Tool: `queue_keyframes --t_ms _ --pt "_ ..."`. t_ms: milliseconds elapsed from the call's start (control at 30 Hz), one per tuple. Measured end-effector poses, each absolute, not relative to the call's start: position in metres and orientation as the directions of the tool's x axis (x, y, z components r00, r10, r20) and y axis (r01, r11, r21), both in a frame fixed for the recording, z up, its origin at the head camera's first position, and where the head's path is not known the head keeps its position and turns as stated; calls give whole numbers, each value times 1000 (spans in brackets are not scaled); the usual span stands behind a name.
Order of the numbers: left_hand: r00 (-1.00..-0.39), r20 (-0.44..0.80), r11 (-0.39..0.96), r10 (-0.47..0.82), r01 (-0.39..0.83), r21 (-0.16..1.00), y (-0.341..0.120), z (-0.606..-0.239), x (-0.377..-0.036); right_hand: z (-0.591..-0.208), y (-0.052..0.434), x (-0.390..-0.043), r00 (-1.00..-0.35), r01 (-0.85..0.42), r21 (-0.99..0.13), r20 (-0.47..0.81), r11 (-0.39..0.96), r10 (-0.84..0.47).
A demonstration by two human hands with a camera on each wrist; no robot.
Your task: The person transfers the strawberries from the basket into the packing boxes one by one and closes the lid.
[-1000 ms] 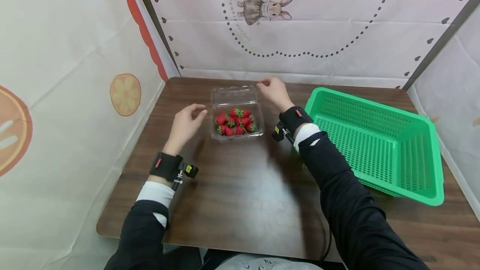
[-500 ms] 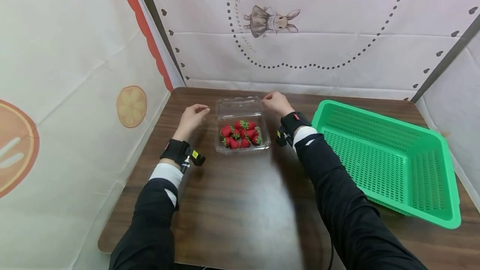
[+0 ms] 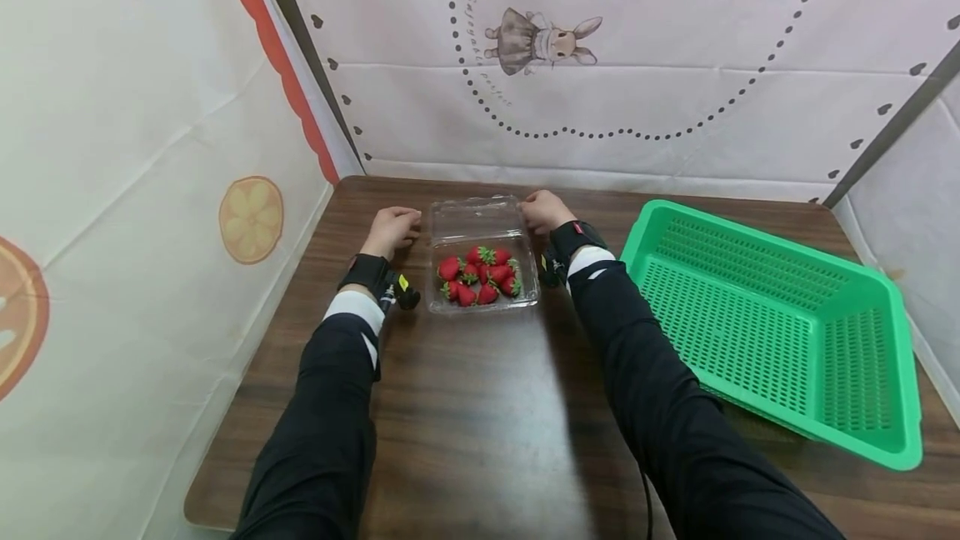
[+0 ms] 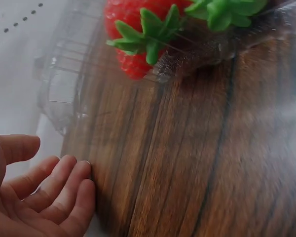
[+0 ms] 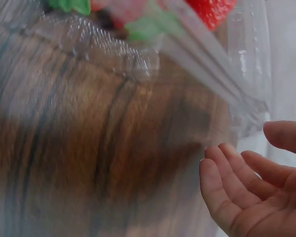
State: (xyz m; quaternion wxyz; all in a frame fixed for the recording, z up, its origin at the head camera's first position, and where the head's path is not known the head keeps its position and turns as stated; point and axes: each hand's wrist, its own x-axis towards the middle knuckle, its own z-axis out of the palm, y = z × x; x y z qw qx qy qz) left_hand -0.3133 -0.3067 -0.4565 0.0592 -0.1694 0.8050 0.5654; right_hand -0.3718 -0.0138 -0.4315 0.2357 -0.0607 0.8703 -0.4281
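Observation:
A clear plastic clamshell box sits on the table, its lid tilted open toward the back wall. Inside lie several red strawberries with green leaf caps. My left hand is just left of the lid, fingers loosely bent; the left wrist view has a gap between fingertips and plastic. On the other side, my right hand is at the lid's right corner. In the right wrist view its thumb tip is right by that corner, the other fingers relaxed and slightly apart from the thumb.
A large green plastic basket stands on the right of the table, with nothing in it. The brown wooden table meets a printed white wall cloth at the back. Another cloth hangs along the left side.
My left hand has moved in toward the lid's left side, its fingers bending more. The right hand has come slightly closer to the lid's corner. Box and strawberries have stayed put.

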Motion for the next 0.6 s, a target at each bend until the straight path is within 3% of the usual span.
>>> queue_keyframes --t_ms 433,600 --pt "-951 -241 445 -195 -304 842 -288 -454 -321 -436 -17 -371 -849 79 -794 -370 603 -376" --pt "-954 -242 435 -178 -296 850 -286 -453 -319 -437 -20 -368 -856 51 -777 -357 627 -374"
